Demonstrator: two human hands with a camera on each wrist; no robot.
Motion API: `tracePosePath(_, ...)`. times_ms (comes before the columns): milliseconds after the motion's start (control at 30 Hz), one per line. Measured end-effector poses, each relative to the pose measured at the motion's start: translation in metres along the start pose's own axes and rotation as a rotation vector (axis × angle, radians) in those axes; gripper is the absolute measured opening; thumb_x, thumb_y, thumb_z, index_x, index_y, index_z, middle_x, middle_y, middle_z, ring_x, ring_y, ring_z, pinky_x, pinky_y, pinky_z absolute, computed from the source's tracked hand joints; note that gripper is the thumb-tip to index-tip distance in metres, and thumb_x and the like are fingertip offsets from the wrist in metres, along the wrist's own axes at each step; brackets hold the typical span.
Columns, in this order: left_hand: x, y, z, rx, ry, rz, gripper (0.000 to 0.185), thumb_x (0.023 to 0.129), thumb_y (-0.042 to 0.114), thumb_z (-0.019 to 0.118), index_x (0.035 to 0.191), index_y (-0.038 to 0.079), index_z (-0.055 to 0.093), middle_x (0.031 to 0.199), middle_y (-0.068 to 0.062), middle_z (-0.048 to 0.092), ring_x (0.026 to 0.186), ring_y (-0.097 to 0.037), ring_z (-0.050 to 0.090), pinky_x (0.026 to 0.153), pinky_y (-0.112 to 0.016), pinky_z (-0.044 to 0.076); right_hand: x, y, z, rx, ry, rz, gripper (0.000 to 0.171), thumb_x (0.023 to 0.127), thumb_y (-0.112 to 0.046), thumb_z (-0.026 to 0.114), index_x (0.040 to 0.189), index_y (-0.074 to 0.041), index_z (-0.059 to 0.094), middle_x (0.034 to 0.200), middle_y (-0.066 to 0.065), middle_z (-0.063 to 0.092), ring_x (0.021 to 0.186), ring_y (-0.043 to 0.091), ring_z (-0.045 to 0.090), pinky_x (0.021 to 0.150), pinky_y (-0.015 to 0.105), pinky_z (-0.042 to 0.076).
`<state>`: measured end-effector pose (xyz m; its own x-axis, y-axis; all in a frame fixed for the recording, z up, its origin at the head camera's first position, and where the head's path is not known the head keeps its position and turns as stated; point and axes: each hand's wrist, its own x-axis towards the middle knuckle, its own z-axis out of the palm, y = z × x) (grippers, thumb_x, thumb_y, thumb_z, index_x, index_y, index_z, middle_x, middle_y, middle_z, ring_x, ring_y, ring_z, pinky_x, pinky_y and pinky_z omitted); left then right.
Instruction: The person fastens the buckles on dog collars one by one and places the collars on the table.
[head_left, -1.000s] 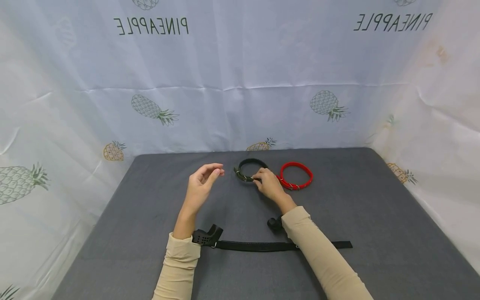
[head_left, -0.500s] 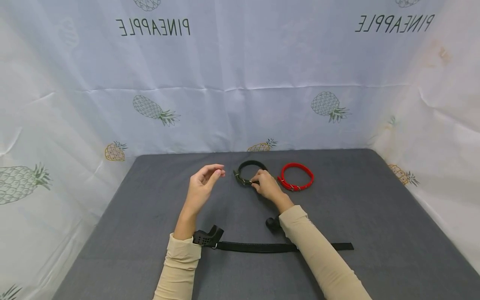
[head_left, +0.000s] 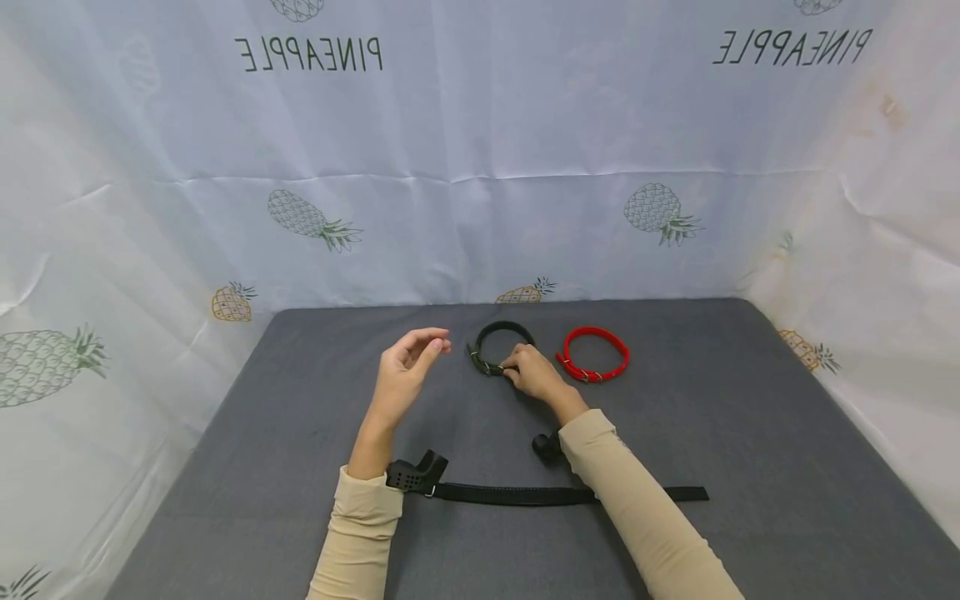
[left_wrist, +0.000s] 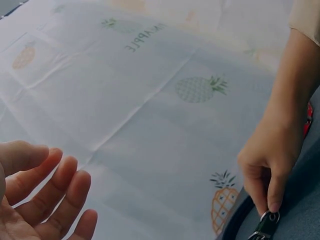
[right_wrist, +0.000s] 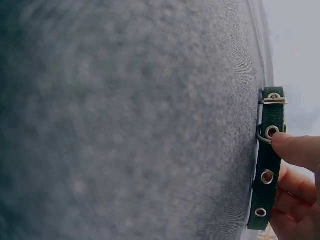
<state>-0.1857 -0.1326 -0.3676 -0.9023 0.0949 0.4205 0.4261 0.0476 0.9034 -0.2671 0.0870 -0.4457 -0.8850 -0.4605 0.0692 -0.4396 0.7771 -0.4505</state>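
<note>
A dark green buckled collar point(head_left: 480, 362) lies looped on the table, with metal eyelets and a buckle on its front side. My right hand point(head_left: 536, 373) pinches that front side between thumb and fingers. In the right wrist view the thumb presses beside an eyelet of the collar point(right_wrist: 268, 160). A red buckled collar point(head_left: 576, 372) lies looped just to the right of this hand. Left of the green collar, my left hand point(head_left: 401, 371) is raised with loosely bent fingers and holds nothing; the left wrist view shows its fingers point(left_wrist: 62, 205) apart.
Nearer to me, a straight black strap point(head_left: 517, 495) lies across the grey table point(head_left: 300, 467), partly hidden by my right forearm. Black wrist cameras point(head_left: 416, 472) are worn on the wrists. A white pineapple-print curtain point(head_left: 480, 242) stands behind and at both sides.
My right hand and the front side of the green collar have shifted slightly towards me, away from the red collar. My left hand has stayed in place.
</note>
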Motion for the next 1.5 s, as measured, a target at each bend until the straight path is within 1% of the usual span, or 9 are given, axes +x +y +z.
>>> tracePosePath(367,0.002,0.000,0.005,0.011,-0.039,-0.032,0.025,0.098,0.008,0.054,0.115,-0.009,0.061,0.095,0.017,0.066,0.095,-0.002,0.064,0.095,-0.022,0.052,-0.003,0.001,-0.011,0.057,-0.007,-0.004,0.023,0.093,-0.010,0.063,0.113,-0.002,0.070,0.110,0.014,0.066,0.103,0.030,0.062,0.090,0.041,0.052)
tracePosePath(567,0.003,-0.001,-0.003,0.054,-0.063,-0.037,0.024,0.097,0.007,0.055,0.115,-0.009,0.061,0.094,0.016,0.066,0.092,0.001,0.064,0.092,-0.014,0.050,-0.015,-0.001,-0.024,0.118,0.020,-0.033,0.026,0.094,-0.011,0.062,0.117,0.001,0.067,0.114,0.017,0.067,0.108,0.031,0.063,0.093,0.043,0.053)
tracePosePath(733,0.000,-0.005,-0.020,0.175,-0.128,-0.094,0.026,0.098,0.012,0.055,0.117,-0.005,0.061,0.107,-0.013,0.068,0.093,0.010,0.061,0.095,-0.022,0.052,-0.033,0.004,-0.041,0.176,-0.002,-0.048,0.026,0.094,-0.013,0.062,0.115,0.001,0.067,0.111,0.017,0.069,0.103,0.031,0.064,0.090,0.044,0.053)
tracePosePath(833,-0.005,-0.009,-0.029,0.239,-0.176,-0.130,0.027,0.099,0.016,0.054,0.119,-0.001,0.061,0.112,-0.022,0.066,0.095,0.010,0.061,0.096,-0.028,0.053,-0.048,0.008,-0.051,0.186,-0.022,-0.043,0.026,0.094,-0.014,0.062,0.115,0.001,0.067,0.111,0.016,0.069,0.103,0.030,0.064,0.089,0.045,0.053)
tracePosePath(900,-0.009,-0.012,-0.035,0.278,-0.199,-0.150,0.028,0.100,0.018,0.053,0.120,0.000,0.061,0.113,-0.020,0.067,0.097,0.004,0.063,0.094,-0.026,0.053,-0.058,0.012,-0.057,0.186,-0.029,-0.047,0.027,0.093,-0.015,0.063,0.115,0.001,0.067,0.111,0.016,0.070,0.102,0.030,0.065,0.089,0.045,0.053)
tracePosePath(1067,-0.022,-0.019,-0.049,0.325,-0.251,-0.212,0.030,0.101,0.021,0.052,0.122,0.002,0.060,0.117,-0.022,0.066,0.109,-0.028,0.065,0.097,-0.043,0.052,-0.082,0.022,-0.065,0.206,-0.029,-0.041,0.028,0.093,-0.014,0.063,0.115,0.002,0.067,0.112,0.017,0.070,0.104,0.031,0.066,0.091,0.047,0.053)
tracePosePath(1167,-0.030,-0.024,-0.055,0.339,-0.285,-0.244,0.032,0.101,0.022,0.052,0.123,0.002,0.060,0.120,-0.025,0.064,0.112,-0.038,0.062,0.096,-0.050,0.050,-0.097,0.029,-0.069,0.212,-0.032,-0.031,0.028,0.092,-0.014,0.064,0.114,0.003,0.067,0.112,0.017,0.071,0.103,0.032,0.066,0.091,0.046,0.053)
tracePosePath(1333,-0.044,-0.029,-0.061,0.427,-0.360,-0.239,0.032,0.099,0.021,0.054,0.122,0.001,0.061,0.121,-0.023,0.065,0.108,-0.037,0.064,0.087,-0.036,0.055,-0.121,0.043,-0.075,0.205,-0.050,-0.012,0.028,0.091,-0.015,0.066,0.112,0.003,0.068,0.107,0.015,0.072,0.095,0.025,0.068,0.082,0.034,0.056)
tracePosePath(1500,-0.059,-0.032,-0.064,0.501,-0.456,-0.181,0.028,0.097,0.018,0.058,0.116,-0.001,0.065,0.112,-0.018,0.068,0.098,-0.021,0.066,0.081,-0.025,0.054,-0.145,0.062,-0.076,0.226,-0.093,-0.005,0.027,0.090,-0.018,0.068,0.108,0.002,0.069,0.101,0.014,0.073,0.085,0.008,0.067,0.072,0.021,0.054)
